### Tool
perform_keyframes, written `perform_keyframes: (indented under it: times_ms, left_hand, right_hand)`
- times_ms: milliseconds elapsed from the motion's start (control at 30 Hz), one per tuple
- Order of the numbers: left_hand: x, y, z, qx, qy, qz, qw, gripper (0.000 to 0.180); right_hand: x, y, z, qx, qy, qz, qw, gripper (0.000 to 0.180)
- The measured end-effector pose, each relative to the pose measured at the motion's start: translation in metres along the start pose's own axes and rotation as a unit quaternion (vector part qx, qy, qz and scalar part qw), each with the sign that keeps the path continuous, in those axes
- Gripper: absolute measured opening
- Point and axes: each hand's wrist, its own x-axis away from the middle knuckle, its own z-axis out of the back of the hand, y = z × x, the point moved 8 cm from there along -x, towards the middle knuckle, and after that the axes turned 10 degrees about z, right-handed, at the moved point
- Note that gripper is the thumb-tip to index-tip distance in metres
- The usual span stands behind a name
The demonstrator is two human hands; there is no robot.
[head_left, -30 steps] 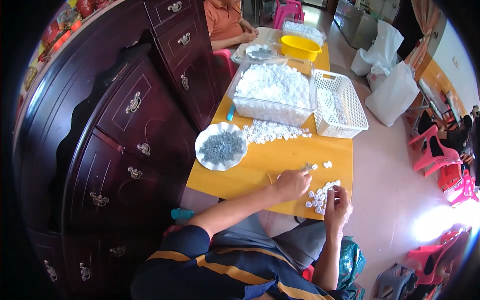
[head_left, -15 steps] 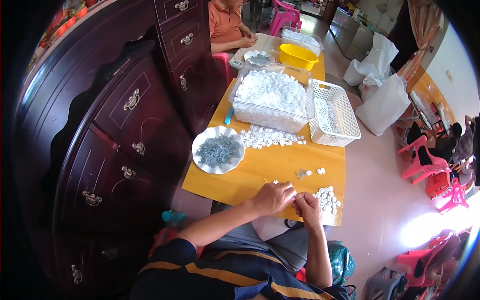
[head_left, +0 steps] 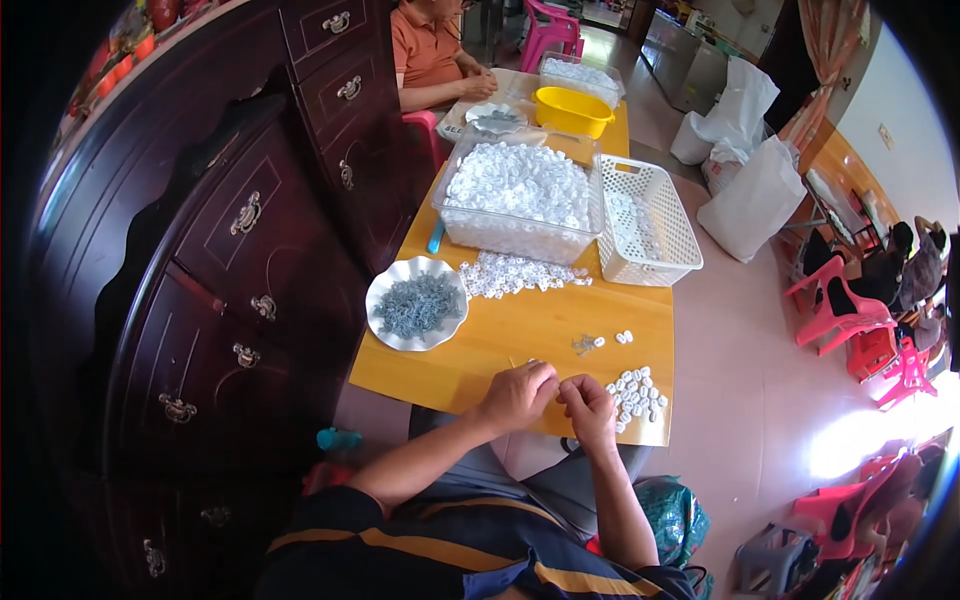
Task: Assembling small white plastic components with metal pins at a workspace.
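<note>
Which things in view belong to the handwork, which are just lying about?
Likely in the job:
small white rounded pieces beside the right hand
grey pieces in scalloped white dish
clear rectangular plastic bin

Likely just lying about:
bulging white sacks
grey plastic stool

Small pieces (head_left: 632, 386) of smooth plastic, a glossy wood surface (head_left: 525, 325), a clear plastic box (head_left: 520, 235), a polished wood cabinet (head_left: 300, 265).

A dark navy short-sleeved shirt (head_left: 445, 532) is worn, crossed by mustard-yellow stripes (head_left: 410, 550) and marked with a brighter blue patch (head_left: 500, 580); grey trousers (head_left: 575, 490) are worn below.
</note>
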Motion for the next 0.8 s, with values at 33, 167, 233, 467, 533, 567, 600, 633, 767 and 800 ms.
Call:
perform_keyframes:
  times_ms: [33, 167, 233, 467, 533, 567, 600, 633, 767, 800]
  left_hand:
    - [0.002, -0.004, -0.001, -0.001, -0.001, 0.001, 1.0, 0.009]
    - [0.0, -0.016, -0.006, 0.021, -0.019, 0.04, 0.999, 0.014]
    - [0.003, -0.025, -0.002, 0.034, -0.007, 0.054, 0.998, 0.015]
    - [0.024, -0.082, -0.008, 0.491, -0.119, 0.37, 0.779, 0.028]
    - [0.024, -0.085, -0.001, 0.558, -0.102, 0.377, 0.732, 0.027]
    - [0.025, -0.086, 0.002, 0.568, -0.092, 0.376, 0.727, 0.027]
    - [0.024, -0.084, 0.003, 0.575, -0.107, 0.366, 0.724, 0.025]
    - [0.025, -0.084, 0.003, 0.576, -0.107, 0.369, 0.722, 0.025]
    - [0.029, -0.087, 0.002, 0.554, -0.12, 0.38, 0.731, 0.025]
    - [0.03, -0.088, 0.002, 0.553, -0.118, 0.383, 0.731, 0.025]
  right_hand:
    - [0.0, 0.0, -0.001, -0.002, 0.0, -0.001, 1.0, 0.019]
    - [-0.01, -0.015, 0.007, 0.099, 0.026, 0.121, 0.987, 0.012]
    - [-0.023, -0.023, 0.016, 0.172, 0.056, 0.171, 0.968, 0.011]
    - [-0.063, -0.012, 0.032, 0.292, 0.029, 0.206, 0.933, 0.009]
    - [-0.068, -0.005, 0.031, 0.328, 0.02, 0.181, 0.927, 0.009]
    - [-0.071, -0.003, 0.03, 0.346, 0.013, 0.175, 0.922, 0.009]
    - [-0.073, -0.001, 0.03, 0.364, 0.007, 0.169, 0.916, 0.01]
    - [-0.074, 0.001, 0.031, 0.368, 0.006, 0.162, 0.916, 0.01]
    - [-0.076, 0.01, 0.035, 0.36, 0.032, 0.159, 0.919, 0.009]
    - [-0.076, 0.01, 0.036, 0.348, 0.035, 0.171, 0.921, 0.008]
